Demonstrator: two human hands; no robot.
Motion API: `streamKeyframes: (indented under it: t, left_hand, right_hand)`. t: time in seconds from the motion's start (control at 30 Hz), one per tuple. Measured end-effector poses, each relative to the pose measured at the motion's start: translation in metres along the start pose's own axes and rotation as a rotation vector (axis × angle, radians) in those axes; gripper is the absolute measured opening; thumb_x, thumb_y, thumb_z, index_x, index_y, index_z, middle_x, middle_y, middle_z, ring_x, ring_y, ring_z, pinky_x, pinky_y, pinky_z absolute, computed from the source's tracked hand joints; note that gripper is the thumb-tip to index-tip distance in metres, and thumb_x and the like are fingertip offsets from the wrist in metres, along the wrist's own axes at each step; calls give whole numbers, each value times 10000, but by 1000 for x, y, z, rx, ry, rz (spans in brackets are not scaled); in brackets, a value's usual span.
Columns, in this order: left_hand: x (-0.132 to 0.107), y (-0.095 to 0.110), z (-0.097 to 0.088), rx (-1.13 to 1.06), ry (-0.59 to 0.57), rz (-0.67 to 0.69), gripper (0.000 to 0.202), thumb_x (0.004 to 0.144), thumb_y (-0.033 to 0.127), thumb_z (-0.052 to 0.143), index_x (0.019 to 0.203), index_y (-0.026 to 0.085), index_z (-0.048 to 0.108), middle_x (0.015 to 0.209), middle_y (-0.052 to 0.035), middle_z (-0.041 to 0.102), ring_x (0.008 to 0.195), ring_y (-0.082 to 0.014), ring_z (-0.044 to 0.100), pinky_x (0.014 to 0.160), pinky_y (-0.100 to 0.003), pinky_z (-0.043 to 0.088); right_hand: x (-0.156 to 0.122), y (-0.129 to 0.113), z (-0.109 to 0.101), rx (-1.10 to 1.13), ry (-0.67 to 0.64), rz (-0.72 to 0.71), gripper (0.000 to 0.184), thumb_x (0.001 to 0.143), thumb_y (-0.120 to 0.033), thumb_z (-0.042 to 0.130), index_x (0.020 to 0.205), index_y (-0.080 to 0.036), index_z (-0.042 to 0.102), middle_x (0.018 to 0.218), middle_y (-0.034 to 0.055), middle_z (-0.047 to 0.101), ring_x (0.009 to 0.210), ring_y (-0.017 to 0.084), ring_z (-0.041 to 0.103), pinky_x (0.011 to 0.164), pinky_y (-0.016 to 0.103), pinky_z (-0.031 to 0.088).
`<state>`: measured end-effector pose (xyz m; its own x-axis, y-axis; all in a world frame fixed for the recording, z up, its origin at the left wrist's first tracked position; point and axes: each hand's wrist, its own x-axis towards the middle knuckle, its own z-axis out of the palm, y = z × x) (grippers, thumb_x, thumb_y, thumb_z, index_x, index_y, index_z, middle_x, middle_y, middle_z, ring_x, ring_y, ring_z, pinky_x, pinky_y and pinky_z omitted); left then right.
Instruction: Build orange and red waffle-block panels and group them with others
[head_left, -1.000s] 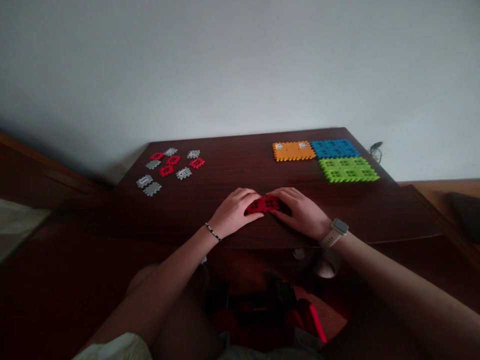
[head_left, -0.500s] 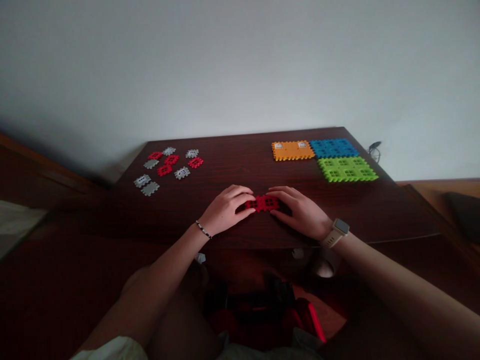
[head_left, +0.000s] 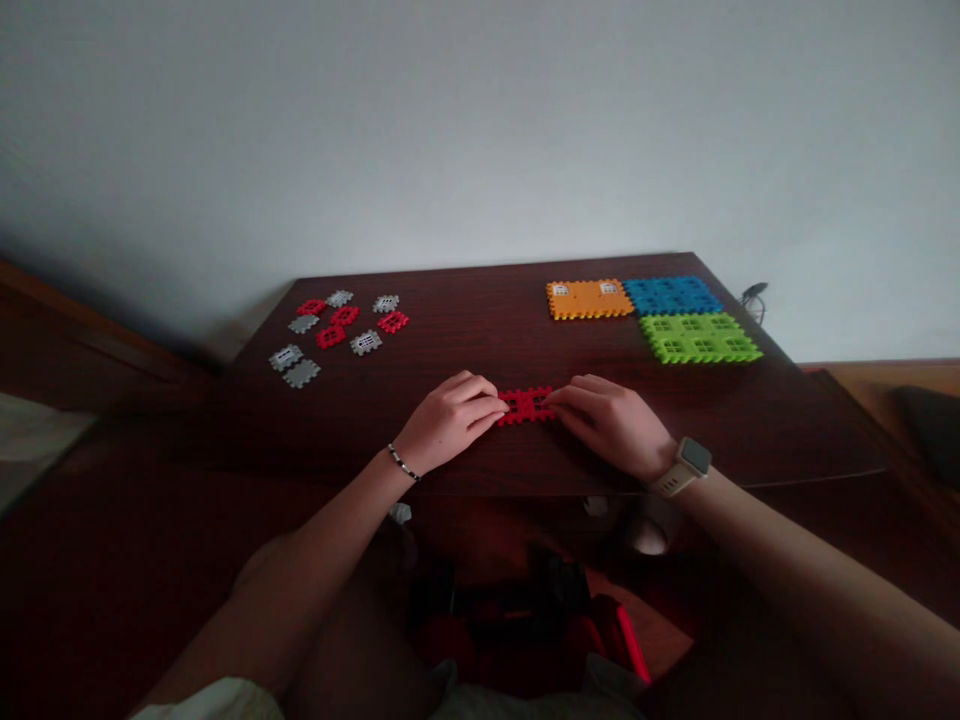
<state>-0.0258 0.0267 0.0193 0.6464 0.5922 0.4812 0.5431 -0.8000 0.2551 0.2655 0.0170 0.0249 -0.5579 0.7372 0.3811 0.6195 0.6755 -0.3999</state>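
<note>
Two red interlocking tiles point(head_left: 527, 405) with window cut-outs lie flat on the dark table, side by side with their toothed edges meeting. My left hand point(head_left: 454, 415) is closed at their left end, fingertips pinched together on the edge. At the right end my right hand point(head_left: 611, 420) is also closed, thumb and fingers pinching the other edge. The fingertips of both hands cover the outer ends of the tiles.
Several loose grey tiles point(head_left: 302, 374) and red tiles point(head_left: 330, 336) are scattered at the table's left. Joined panels in orange point(head_left: 589, 303), blue point(head_left: 673, 294) and green point(head_left: 699, 345) lie at the back right. A wall point(head_left: 480, 140) rises behind the table point(head_left: 450, 350).
The fingers of both hands have drawn together, from spread around the red tiles' ends to pinches on them. More of the tiles shows now. The view has shifted slightly.
</note>
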Motion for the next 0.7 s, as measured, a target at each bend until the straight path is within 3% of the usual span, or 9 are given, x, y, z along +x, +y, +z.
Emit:
streamKeyframes:
  t: [0.27, 0.7]
  left_hand:
    - [9, -1, 14, 55, -23, 41, 207, 1105, 249, 591, 1063, 222, 792, 1051, -65, 721, 1013, -215, 650, 963, -373, 576]
    - [10, 0, 14, 69, -27, 61, 220, 1111, 242, 580, 1047, 206, 788, 1044, -65, 715, 1005, -212, 634, 950, -364, 563]
  right_hand:
    - [9, -2, 11, -68, -57, -47, 265, 1136, -327, 510, 1069, -234, 749, 959, 79, 728, 874, 237, 660, 763, 347, 514]
    - [8, -1, 16, -86, -103, -49, 310, 1155, -344, 478, 1118, -231, 764, 990, 82, 743, 918, 239, 666, 783, 342, 509]
